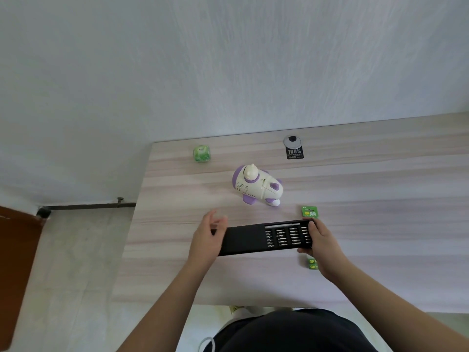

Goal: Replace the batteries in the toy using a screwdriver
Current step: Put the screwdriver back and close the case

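One toy (257, 185), white w/ purple, lies on the table (380, 250) just beyond the black screwdriver case (264, 237), untouched. One case, tray slid out right, bit rows showing. Left hand (206, 238) grips the sleeve end, right hand (321, 246) pinches the tray end. Two green battery packs: one (309, 211) beyond the case's right end, one (312, 264) nearer, under the right hand. One green cube (201, 153) far left of the toy.

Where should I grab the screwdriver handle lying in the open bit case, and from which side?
Pinch the silver screwdriver handle mid-shaft from above, probably. It lies flat along the far edge of the tray in the black case, bits in rows nearer you. The right hand grips that end, the left hand the sleeve.
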A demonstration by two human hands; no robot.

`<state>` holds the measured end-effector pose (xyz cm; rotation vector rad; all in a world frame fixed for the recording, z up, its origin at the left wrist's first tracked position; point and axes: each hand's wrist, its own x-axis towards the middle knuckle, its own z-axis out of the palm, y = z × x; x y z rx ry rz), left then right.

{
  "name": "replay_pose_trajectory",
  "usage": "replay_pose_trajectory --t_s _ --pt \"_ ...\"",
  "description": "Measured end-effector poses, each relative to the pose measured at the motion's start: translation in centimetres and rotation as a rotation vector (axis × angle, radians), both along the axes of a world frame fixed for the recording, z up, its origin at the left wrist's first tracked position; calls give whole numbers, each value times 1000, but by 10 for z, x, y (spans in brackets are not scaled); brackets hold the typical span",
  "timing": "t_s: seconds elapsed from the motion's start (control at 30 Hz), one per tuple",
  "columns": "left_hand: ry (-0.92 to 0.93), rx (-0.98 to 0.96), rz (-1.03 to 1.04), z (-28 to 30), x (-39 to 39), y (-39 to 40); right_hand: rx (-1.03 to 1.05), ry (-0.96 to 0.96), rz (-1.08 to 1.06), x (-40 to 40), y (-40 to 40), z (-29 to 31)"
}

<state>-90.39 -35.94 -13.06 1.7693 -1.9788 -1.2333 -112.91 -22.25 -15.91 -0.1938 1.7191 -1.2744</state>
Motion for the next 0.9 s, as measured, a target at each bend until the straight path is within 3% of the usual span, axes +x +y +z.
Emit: replay_pose_trajectory --t_s 0.07,0.1,0.47,0.63,0.9 --pt "174 313 274 1 -5 3 6 3 12 0 1 0" --pt "203 368 327 1 -8 4 11 7 19 0 0 0" --pt "309 328 348 5 -14 15 5 -95 48 5 -3 16" --pt "346 408 338 5 -20 16 1 -251 -35 14 -5 20" --pt "383 368 303 7 -23 12 -51 -354 -41 22 -7 25"
